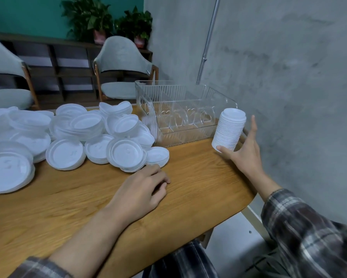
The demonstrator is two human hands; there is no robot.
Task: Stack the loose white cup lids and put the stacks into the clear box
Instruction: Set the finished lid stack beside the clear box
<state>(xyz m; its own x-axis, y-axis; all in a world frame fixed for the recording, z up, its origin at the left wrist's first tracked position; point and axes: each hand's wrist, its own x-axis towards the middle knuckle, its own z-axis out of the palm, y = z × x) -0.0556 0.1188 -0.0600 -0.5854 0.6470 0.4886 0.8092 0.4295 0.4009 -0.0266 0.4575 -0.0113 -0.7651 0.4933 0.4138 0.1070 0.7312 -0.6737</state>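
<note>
A tall stack of white lids [229, 130] is held tilted in my right hand [245, 152], just right of the clear box's near right corner and above the table edge. The clear ribbed box [180, 135] with inner dividers stands at the back right of the wooden table; no lids show in its compartments. A big heap of loose white lids [78, 135] covers the left and middle of the table. My left hand [146, 187] rests palm down on the wood, fingers curled, just in front of the heap and holding nothing.
The wooden table [198, 177] ends in a rounded corner at the right, close to a grey concrete wall [289, 77]. Two grey chairs [120, 65] stand behind the table, with a dark shelf and potted plants [108, 21] beyond.
</note>
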